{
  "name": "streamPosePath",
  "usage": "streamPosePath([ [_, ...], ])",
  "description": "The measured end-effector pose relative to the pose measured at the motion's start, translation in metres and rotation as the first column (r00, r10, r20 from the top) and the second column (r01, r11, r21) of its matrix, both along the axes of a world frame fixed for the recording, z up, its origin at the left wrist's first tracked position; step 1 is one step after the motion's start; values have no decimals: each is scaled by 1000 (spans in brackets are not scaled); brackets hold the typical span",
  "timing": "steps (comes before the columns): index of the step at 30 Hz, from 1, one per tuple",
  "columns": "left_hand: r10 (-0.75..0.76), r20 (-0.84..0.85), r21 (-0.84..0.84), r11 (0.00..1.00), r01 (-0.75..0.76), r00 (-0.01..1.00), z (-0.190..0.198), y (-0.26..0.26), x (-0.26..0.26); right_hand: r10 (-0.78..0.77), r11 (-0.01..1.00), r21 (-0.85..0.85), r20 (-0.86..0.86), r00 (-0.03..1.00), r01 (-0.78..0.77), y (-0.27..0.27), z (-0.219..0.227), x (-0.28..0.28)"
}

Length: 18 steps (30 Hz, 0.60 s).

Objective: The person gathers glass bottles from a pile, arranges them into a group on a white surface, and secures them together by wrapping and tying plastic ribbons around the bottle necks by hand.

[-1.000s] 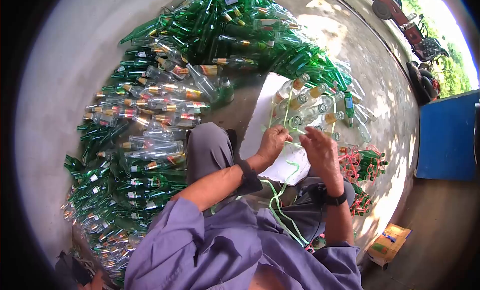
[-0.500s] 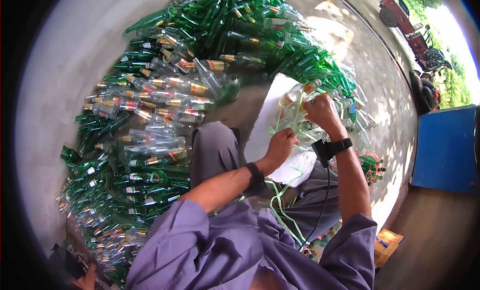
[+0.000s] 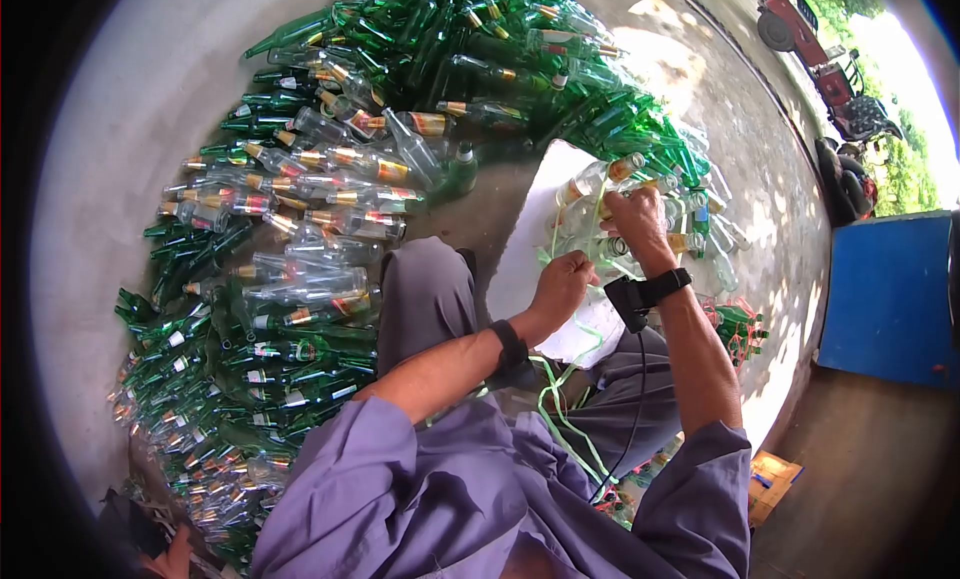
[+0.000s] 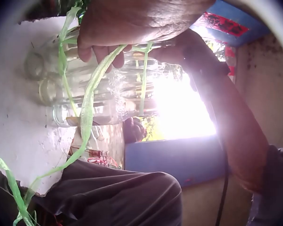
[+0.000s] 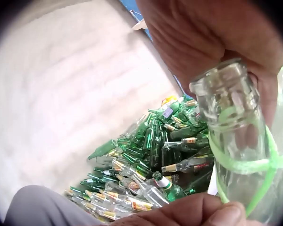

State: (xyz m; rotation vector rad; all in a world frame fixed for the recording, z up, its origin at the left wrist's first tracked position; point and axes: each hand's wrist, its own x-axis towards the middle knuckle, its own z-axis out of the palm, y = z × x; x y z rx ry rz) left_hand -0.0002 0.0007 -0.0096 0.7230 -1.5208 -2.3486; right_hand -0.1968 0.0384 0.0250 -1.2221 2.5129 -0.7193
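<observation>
Clear glass bottles stand bunched on a white board, with pale green plastic strap running round and between their necks. My left hand pinches the strap at the near side of the bunch; its thumb shows low in the right wrist view, below a bottle neck looped by crossing strap. Over the bottle tops, my right hand has its fingers bent down at the strap among the necks. Its fingertips are partly hidden behind the glass. Loose strap ends trail over my lap.
Piles of green bottles and clear bottles lie on the floor ahead and to the left. Green bottles tied with red strap stand at the right, near a blue panel. A cardboard box lies lower right.
My right hand has moved forward from beside the left hand onto the bottle necks, then shifted slightly left. The left hand keeps its pinch on the strap, having moved a little right.
</observation>
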Motion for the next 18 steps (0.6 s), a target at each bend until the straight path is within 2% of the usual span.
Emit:
streamPosePath([
  [3, -2, 23, 16, 1000, 2, 1000, -1, 1, 0, -8, 1000, 11, -54, 999, 9, -5, 3, 7],
  [4, -6, 25, 17, 1000, 5, 1000, 0, 0, 0, -169, 985, 54, 124, 978, 163, -13, 21, 18],
  [5, -1, 18, 15, 1000, 1, 1000, 2, -1, 1, -327, 945, 124, 288, 900, 303, -17, 30, 24],
  [6, 2, 12, 14, 1000, -2, 1000, 1, 0, 0, -331, 943, 126, 290, 898, 307, -16, 27, 23],
  [8, 15, -22, 23, 1000, -15, 1000, -5, 1, -2, -128, 991, -20, 106, 986, 130, -16, 16, 20],
  [9, 33, -59, 31, 999, -32, 998, -8, 2, -2, -87, 992, -83, 80, 993, 94, -17, 11, 20],
  [10, 28, -57, 32, 999, -26, 998, -3, 0, -1, -93, 992, -82, 82, 992, 100, -24, 24, 31],
  [12, -6, 14, 80, 997, 5, 1000, 14, -6, 4, -334, 942, 125, 242, 911, 312, -42, 66, 56],
  [13, -8, 14, 78, 997, 7, 1000, 11, -4, 3, -338, 940, 115, 190, 922, 321, -40, 54, 49],
  [18, 25, -5, 97, 995, -24, 1000, 7, -1, 1, -284, 956, 133, 203, 937, 261, -38, 68, 51],
])
